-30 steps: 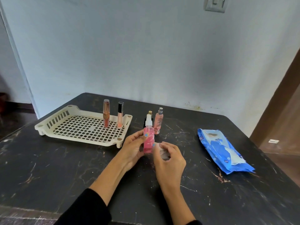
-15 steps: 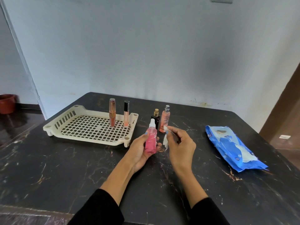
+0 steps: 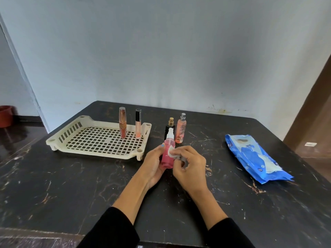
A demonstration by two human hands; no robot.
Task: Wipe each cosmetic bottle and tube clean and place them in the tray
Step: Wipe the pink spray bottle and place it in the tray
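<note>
Since a moment ago, the right hand (image 3: pixel 189 165) has brought its crumpled white wipe (image 3: pixel 172 152) against the pink spray bottle (image 3: pixel 168 154), pinching it there. Left hand (image 3: pixel 154 163) grips the smooth translucent bottle upright above the dark marbled table (image 3: pixel 71 185), near-right of the cream lattice tray (image 3: pixel 96 145) holding two slim tubes (image 3: pixel 122 122).

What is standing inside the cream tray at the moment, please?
Two upright tubes stand near the tray's far right corner: a rose-gold tube and a black-capped gloss tube. Nothing in the tray is covered; its grid floor shows through elsewhere.
</note>
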